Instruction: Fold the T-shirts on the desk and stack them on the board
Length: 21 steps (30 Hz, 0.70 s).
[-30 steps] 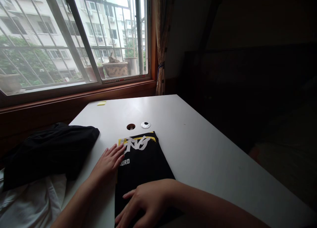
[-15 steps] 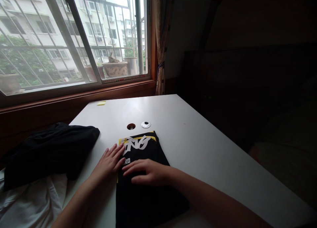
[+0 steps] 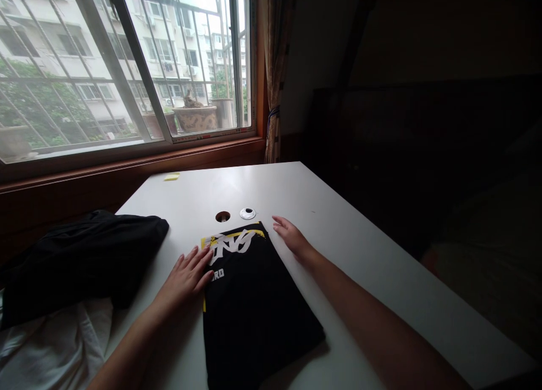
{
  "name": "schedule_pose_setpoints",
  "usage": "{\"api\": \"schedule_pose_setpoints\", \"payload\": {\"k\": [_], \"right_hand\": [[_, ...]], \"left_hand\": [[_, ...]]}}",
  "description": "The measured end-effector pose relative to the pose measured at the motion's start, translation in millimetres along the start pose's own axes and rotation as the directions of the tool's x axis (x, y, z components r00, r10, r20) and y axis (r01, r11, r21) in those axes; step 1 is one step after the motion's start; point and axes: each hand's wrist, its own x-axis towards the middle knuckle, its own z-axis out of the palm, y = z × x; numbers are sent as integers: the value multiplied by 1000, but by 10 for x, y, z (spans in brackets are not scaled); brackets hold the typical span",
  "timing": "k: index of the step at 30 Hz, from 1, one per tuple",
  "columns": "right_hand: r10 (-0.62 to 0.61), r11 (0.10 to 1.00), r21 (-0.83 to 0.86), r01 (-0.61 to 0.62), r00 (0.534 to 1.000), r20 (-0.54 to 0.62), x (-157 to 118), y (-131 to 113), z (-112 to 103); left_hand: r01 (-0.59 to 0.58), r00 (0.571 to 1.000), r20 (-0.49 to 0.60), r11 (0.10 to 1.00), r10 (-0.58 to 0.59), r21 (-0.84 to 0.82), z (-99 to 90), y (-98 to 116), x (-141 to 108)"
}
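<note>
A folded black T-shirt [image 3: 258, 316] with a white and yellow print lies flat on the white table [image 3: 355, 277]. My left hand [image 3: 189, 271] rests on the shirt's left edge near the print, fingers spread and pointing away from me. Just beyond the upper right corner of the shirt is my right hand [image 3: 292, 236], held on its side with fingers stretched out and nothing in them. Whether its lower edge touches the table or the cloth I cannot tell.
A heap of black cloth [image 3: 97, 254] lies at the left, over white cloth [image 3: 63, 339]. Behind the shirt are a round hole [image 3: 222, 217] and a white ring-shaped cap [image 3: 248, 214] in the tabletop. A yellow note [image 3: 171, 176] sits near the far edge, below the window [image 3: 148, 127].
My right hand has moved from the middle of the shirt to beyond its upper right corner. The shirt's lower part has shifted slightly. My left hand has stayed in place.
</note>
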Motion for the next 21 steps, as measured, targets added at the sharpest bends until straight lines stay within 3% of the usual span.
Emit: {"api": "schedule_pose_setpoints", "payload": {"k": [6, 12, 17, 21], "right_hand": [[-73, 993, -96, 73, 997, 1, -31, 1, 54], [-154, 928, -322, 186, 981, 121, -123, -79, 75], [-219, 848, -464, 255, 967, 131, -143, -97, 71], [-240, 824, -489, 286, 958, 157, -138, -96, 61]], "left_hand": [[-26, 998, -53, 1000, 26, -2, 23, -9, -12], [-109, 981, -166, 994, 103, -29, 67, -45, -10], [-304, 916, -293, 950, 273, -68, -114, 134, -65], [-506, 852, -238, 849, 466, -148, -311, 411, -164]]}}
